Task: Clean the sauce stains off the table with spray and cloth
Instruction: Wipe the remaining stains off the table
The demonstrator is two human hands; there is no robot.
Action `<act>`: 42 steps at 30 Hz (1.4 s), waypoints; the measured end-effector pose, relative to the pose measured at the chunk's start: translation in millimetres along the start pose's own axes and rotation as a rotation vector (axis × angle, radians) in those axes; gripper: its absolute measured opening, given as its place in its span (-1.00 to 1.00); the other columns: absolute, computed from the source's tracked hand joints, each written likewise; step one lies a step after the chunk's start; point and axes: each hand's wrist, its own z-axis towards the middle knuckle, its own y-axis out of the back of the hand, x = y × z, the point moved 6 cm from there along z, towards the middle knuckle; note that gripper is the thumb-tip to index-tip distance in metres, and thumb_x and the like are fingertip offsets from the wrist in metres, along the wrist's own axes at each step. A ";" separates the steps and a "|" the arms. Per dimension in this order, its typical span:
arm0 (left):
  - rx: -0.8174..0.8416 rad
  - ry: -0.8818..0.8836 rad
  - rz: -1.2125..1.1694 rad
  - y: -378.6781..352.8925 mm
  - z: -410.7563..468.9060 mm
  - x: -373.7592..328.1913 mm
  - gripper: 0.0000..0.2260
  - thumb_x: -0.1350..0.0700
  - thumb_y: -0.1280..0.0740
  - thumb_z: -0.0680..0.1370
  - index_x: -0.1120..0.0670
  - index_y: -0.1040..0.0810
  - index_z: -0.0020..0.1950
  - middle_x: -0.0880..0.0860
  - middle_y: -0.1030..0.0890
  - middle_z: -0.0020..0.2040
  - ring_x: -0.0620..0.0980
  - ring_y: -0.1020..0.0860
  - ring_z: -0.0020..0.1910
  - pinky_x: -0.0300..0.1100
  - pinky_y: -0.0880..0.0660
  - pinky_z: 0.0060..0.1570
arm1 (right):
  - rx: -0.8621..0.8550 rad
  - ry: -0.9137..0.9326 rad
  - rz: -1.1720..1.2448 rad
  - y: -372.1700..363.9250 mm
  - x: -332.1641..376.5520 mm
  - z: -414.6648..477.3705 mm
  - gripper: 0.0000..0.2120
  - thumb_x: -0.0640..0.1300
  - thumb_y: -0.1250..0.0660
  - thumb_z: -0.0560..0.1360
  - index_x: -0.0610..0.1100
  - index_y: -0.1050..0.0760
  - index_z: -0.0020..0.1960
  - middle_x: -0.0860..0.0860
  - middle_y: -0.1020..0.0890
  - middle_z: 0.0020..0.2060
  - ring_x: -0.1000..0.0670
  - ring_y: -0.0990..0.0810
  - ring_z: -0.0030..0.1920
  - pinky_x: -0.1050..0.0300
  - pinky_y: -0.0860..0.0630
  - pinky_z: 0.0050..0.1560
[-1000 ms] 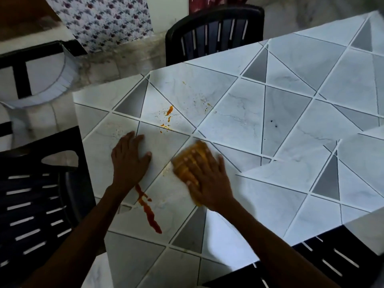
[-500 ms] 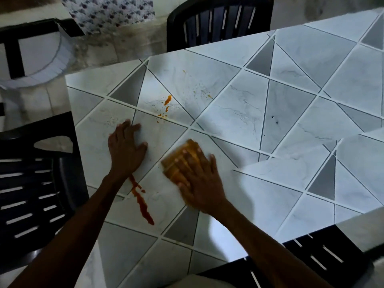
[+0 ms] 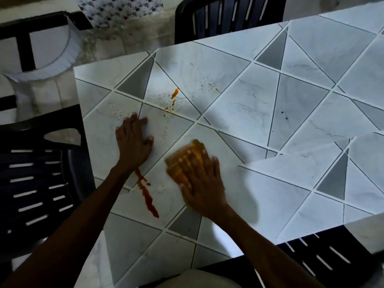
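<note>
My right hand (image 3: pixel 202 183) lies flat on an orange cloth (image 3: pixel 182 163) and presses it against the tiled table (image 3: pixel 259 113), fingers spread and slightly blurred. My left hand (image 3: pixel 133 140) rests palm down on the table to the left of the cloth, fingers straight. A long red sauce streak (image 3: pixel 147 196) runs from under my left wrist toward me. Smaller orange splashes (image 3: pixel 173 96) and fine specks (image 3: pixel 209 86) sit farther back on the table. No spray bottle is in view.
Black slatted plastic chairs stand at the left (image 3: pixel 39 179), at the far side (image 3: pixel 228 17) and at the near right corner (image 3: pixel 324 258). The table's left edge (image 3: pixel 80 121) runs close to my left hand. Two small dark specks (image 3: pixel 284 115) mark a grey tile.
My right hand has slid the cloth a little left and toward me across the tiles. My left hand has stayed planted. The red streak looks unchanged.
</note>
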 end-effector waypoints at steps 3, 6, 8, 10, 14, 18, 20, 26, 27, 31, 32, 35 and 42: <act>-0.002 -0.004 0.013 -1.9 0.5 0.0 -0.39 -0.04 -0.22 0.47 0.08 -0.29 0.52 0.18 -0.14 0.58 0.27 -0.03 0.56 0.26 0.08 0.48 | -0.029 -0.024 -0.064 8.9 -35.5 -16.3 -0.36 0.22 -0.18 0.59 0.07 -0.14 0.61 -0.01 -0.09 0.62 -0.22 0.04 0.62 -0.41 -0.03 0.50; -0.007 -0.004 0.035 -2.6 3.5 2.0 -0.39 -0.03 -0.22 0.47 0.10 -0.30 0.52 0.20 -0.16 0.57 0.30 -0.06 0.55 0.28 0.05 0.47 | -0.085 -0.168 -0.075 15.8 -59.6 58.0 -0.36 0.25 -0.14 0.58 0.06 -0.17 0.61 -0.04 -0.13 0.62 -0.23 0.01 0.62 -0.36 0.03 0.53; -0.006 -0.001 0.051 -2.3 3.8 4.2 -0.40 -0.03 -0.24 0.48 0.10 -0.29 0.51 0.21 -0.17 0.57 0.30 -0.06 0.55 0.29 0.04 0.47 | -0.130 -0.271 -0.068 20.3 -63.6 127.2 -0.36 0.27 -0.10 0.58 0.05 -0.20 0.60 -0.05 -0.19 0.60 -0.26 -0.05 0.60 -0.34 0.02 0.53; -0.010 -0.013 0.060 -3.2 4.8 4.8 -0.42 0.01 -0.30 0.51 0.09 -0.29 0.51 0.20 -0.17 0.57 0.29 -0.05 0.55 0.29 0.05 0.48 | -0.140 -0.350 -0.054 25.1 -67.0 174.4 -0.36 0.28 -0.07 0.57 0.04 -0.22 0.59 -0.07 -0.22 0.59 -0.28 -0.07 0.59 -0.35 0.02 0.53; -0.033 0.005 0.052 -3.5 3.1 2.3 -0.44 0.09 -0.38 0.53 0.08 -0.30 0.50 0.17 -0.15 0.57 0.27 -0.03 0.56 0.24 0.08 0.49 | -0.145 -0.274 -0.058 23.4 -45.0 138.1 -0.35 0.22 -0.08 0.60 0.00 -0.14 0.62 -0.11 -0.10 0.62 -0.29 0.00 0.60 -0.33 0.01 0.52; -0.040 0.014 0.050 -2.3 0.6 0.2 -0.43 0.11 -0.38 0.52 0.07 -0.30 0.51 0.15 -0.13 0.58 0.26 -0.01 0.57 0.23 0.11 0.49 | -0.053 -0.075 0.040 1.5 9.7 12.7 -0.35 0.16 -0.24 0.56 0.00 -0.21 0.60 -0.09 -0.13 0.61 -0.27 0.00 0.61 -0.38 -0.03 0.51; -0.040 0.015 0.052 -2.2 2.1 -0.4 -0.44 0.11 -0.36 0.53 0.06 -0.28 0.51 0.14 -0.11 0.59 0.25 0.02 0.57 0.22 0.14 0.50 | -0.047 -0.049 0.016 -4.0 14.4 2.8 -0.36 0.19 -0.24 0.55 0.01 -0.25 0.58 -0.08 -0.16 0.61 -0.26 0.00 0.61 -0.40 -0.06 0.50; -0.026 -0.007 0.063 -5.1 3.2 0.2 -0.44 -0.02 -0.27 0.51 0.05 -0.29 0.50 0.16 -0.15 0.57 0.26 -0.02 0.56 0.25 0.10 0.48 | -0.080 -0.138 -0.031 4.9 0.2 138.4 -0.36 0.23 -0.10 0.59 0.02 -0.17 0.61 -0.09 -0.16 0.61 -0.26 0.00 0.61 -0.36 0.04 0.52; -0.027 -0.010 0.067 -3.8 3.8 0.7 -0.44 -0.04 -0.26 0.51 0.05 -0.30 0.49 0.16 -0.17 0.56 0.27 -0.05 0.56 0.25 0.08 0.48 | -0.085 -0.157 -0.042 6.6 0.4 159.1 -0.35 0.25 -0.08 0.59 0.01 -0.18 0.61 -0.10 -0.17 0.61 -0.27 -0.01 0.61 -0.36 0.03 0.51; -0.028 0.004 0.106 4.5 4.0 -0.1 -0.42 -0.09 -0.27 0.45 0.05 -0.35 0.45 0.19 -0.26 0.51 0.28 -0.18 0.51 0.28 -0.09 0.45 | -0.082 -0.129 -0.032 7.7 5.9 151.4 -0.34 0.25 -0.08 0.60 -0.01 -0.15 0.61 -0.11 -0.14 0.61 -0.27 0.03 0.61 -0.35 0.05 0.52; -0.022 0.001 0.109 5.5 3.2 -1.6 -0.42 -0.10 -0.26 0.44 0.05 -0.36 0.44 0.19 -0.27 0.50 0.29 -0.20 0.49 0.28 -0.11 0.43 | -0.075 -0.090 -0.024 5.7 7.3 128.9 -0.34 0.24 -0.09 0.60 0.00 -0.12 0.62 -0.10 -0.11 0.62 -0.26 0.06 0.61 -0.35 0.05 0.53; -0.012 -0.002 0.092 5.5 3.2 -4.8 -0.45 -0.04 -0.31 0.45 0.05 -0.37 0.43 0.19 -0.27 0.50 0.29 -0.20 0.49 0.29 -0.11 0.43 | -0.032 0.005 -0.039 2.9 -8.7 48.5 -0.33 0.23 -0.15 0.58 0.03 -0.13 0.62 -0.07 -0.11 0.62 -0.23 0.07 0.62 -0.37 0.01 0.53; -0.031 0.006 0.123 2.1 6.5 -6.2 -0.47 0.08 -0.40 0.47 0.11 -0.40 0.42 0.24 -0.28 0.50 0.34 -0.20 0.49 0.32 -0.10 0.42 | -0.026 -0.420 -0.125 43.3 -153.5 82.4 -0.30 0.29 -0.05 0.55 0.04 -0.09 0.62 -0.06 -0.07 0.63 -0.29 0.04 0.60 -0.37 0.14 0.54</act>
